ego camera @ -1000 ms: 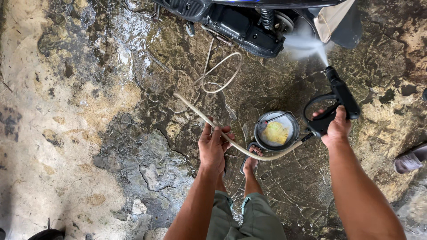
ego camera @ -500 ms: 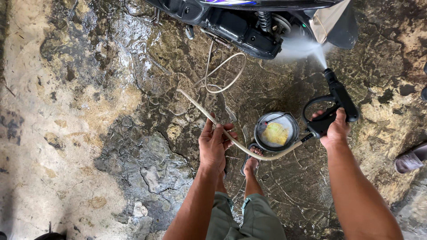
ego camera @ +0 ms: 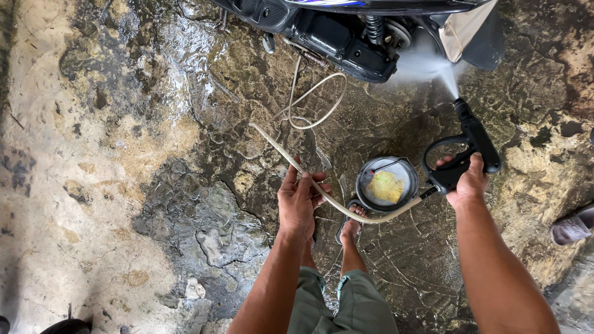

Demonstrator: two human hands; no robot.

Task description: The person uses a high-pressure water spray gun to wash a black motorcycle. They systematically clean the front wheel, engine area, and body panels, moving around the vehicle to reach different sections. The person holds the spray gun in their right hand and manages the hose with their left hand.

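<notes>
The right hand (ego camera: pixel 468 185) at the right of centre is closed around the grip of a black spray gun (ego camera: pixel 465 146), whose nozzle points up the frame and throws a white mist (ego camera: pixel 427 65) at the underside of a motorbike (ego camera: pixel 346 31). The left hand (ego camera: pixel 299 201), near the centre, holds a pale hose (ego camera: pixel 371 218) loosely, fingers curled around it and thumb across the top. From that hand the hose runs in a shallow curve to the right, under a round metal bowl (ego camera: pixel 387 184), and meets the base of the gun; the other way it runs up and left, then loops on the ground just below the bike.

The bowl sits on the ground between the two hands, with something yellow (ego camera: pixel 387 185) inside, perhaps a sponge or cloth; it is hard to tell which. Just below the bowl a foot in a dark sandal (ego camera: pixel 350 218) touches the hose line. The cracked stone ground (ego camera: pixel 154 185) is wet and shiny in the upper middle, drier and sandy at the left.

The motorbike is cut off by the top edge, so only its dark engine parts, a spring and a pale flap show. A grey sandal (ego camera: pixel 572 226) pokes in at the right edge, its wearer out of frame. A dark shape at the bottom left corner cannot be made out.
</notes>
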